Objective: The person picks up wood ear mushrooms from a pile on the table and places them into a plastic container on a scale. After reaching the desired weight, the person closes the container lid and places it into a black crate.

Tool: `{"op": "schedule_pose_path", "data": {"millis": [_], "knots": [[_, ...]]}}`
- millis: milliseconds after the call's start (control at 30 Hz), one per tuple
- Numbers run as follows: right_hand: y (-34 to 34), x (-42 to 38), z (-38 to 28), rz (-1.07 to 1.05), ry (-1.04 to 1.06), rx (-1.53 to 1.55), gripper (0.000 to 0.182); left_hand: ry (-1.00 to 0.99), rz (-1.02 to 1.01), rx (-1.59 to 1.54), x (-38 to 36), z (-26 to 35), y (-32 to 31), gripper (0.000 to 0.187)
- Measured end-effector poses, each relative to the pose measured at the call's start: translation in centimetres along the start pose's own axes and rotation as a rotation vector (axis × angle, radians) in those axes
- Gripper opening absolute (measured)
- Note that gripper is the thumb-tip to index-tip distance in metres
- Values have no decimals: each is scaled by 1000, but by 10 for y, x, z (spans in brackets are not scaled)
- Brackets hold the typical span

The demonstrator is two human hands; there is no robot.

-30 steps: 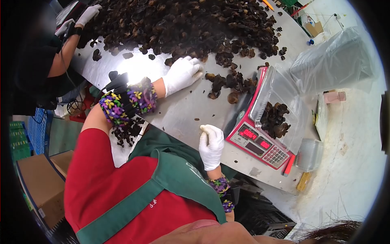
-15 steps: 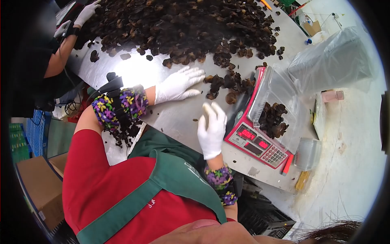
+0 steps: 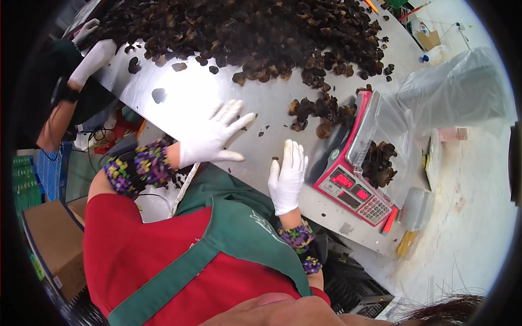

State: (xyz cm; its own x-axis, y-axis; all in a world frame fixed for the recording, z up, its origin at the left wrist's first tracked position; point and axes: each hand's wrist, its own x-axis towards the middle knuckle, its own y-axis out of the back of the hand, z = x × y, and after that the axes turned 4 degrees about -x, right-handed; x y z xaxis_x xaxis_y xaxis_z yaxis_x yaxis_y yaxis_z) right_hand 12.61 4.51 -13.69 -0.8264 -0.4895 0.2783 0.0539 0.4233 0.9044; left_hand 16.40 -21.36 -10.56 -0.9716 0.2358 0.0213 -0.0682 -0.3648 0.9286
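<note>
The scale [image 3: 354, 191] (display end [image 3: 343, 180] toward the person [image 3: 157, 244]) stretches away lengthwise.

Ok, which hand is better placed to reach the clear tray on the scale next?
Your right hand, probably: it looks empty and is nearer the scale and the clear tray on it. Your left hand, spread open, is farther away.
</note>
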Motion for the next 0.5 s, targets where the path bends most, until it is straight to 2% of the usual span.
{"op": "schedule_pose_path", "data": {"millis": [100,200,267,333,367,467,500], "knots": [[-12,14,4,112,-43,343,52,-138,115,-33,51,17,-26,94],[0,11,2,161,-154,495,46,-338,189,-77,77,34,-53,89],[10,-1,6,162,-184,502,45,-411,77,-235,67,43,-63,90],[17,-18,9,111,-143,422,50,-546,-22,-221,42,47,-55,85],[18,-25,8,109,-151,423,50,-548,-29,-225,34,44,-51,85],[19,-40,6,-98,-123,-113,79,-536,-116,-330,15,33,-34,76],[12,-41,9,-192,-142,-179,98,-403,-63,-298,8,30,-23,68]]}}
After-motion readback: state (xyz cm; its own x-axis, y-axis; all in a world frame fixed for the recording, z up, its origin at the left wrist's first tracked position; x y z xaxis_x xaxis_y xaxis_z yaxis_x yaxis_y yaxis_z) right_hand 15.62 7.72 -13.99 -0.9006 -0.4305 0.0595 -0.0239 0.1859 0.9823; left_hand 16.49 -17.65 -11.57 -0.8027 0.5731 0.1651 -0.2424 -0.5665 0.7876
